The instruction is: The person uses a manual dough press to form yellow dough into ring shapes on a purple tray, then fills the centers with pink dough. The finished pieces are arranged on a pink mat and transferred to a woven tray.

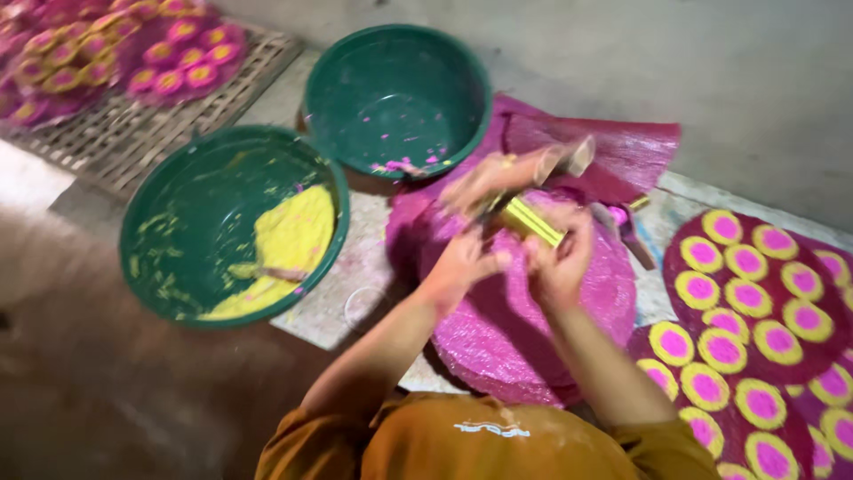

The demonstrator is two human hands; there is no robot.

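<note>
Mold point(531, 220), a yellow bar, gripped between left hand point(465, 258) and right hand point(560, 258), both closed on it; long axis runs from upper left to lower right, above pink sheets point(515, 338).

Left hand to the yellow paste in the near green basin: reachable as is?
Probably yes. The left hand is on the yellow tool with the right hand, so it is busy, but the paste lies open in the basin on its left, with nothing between.
</note>
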